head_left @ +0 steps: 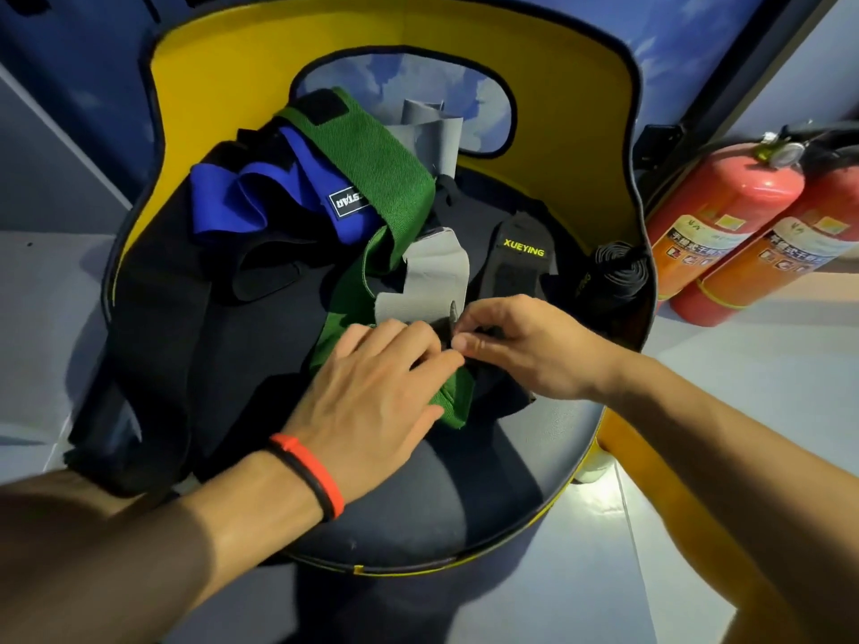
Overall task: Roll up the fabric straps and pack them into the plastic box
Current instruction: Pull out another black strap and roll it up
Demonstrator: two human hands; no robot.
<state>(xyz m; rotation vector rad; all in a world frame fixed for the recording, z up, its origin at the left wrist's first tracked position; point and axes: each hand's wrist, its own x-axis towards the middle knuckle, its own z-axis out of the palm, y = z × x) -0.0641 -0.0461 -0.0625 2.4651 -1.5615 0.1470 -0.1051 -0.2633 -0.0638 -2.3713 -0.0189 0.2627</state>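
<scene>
Several fabric straps lie heaped on a dark chair seat (418,495): a long green strap (372,165), a blue strap (241,197), a grey strap (432,271), a black strap marked XUEYING (520,258) and wide black straps (153,318). A rolled black strap (618,271) sits at the seat's right edge. My left hand (372,402) lies flat with straight fingers pressing the green strap's lower part. My right hand (525,346) pinches a dark strap end just beside the left fingertips. No plastic box is in view.
The chair has a yellow backrest (567,113) with a cut-out. Two red fire extinguishers (725,225) lean on the floor to the right. Pale grey floor (767,355) surrounds the chair.
</scene>
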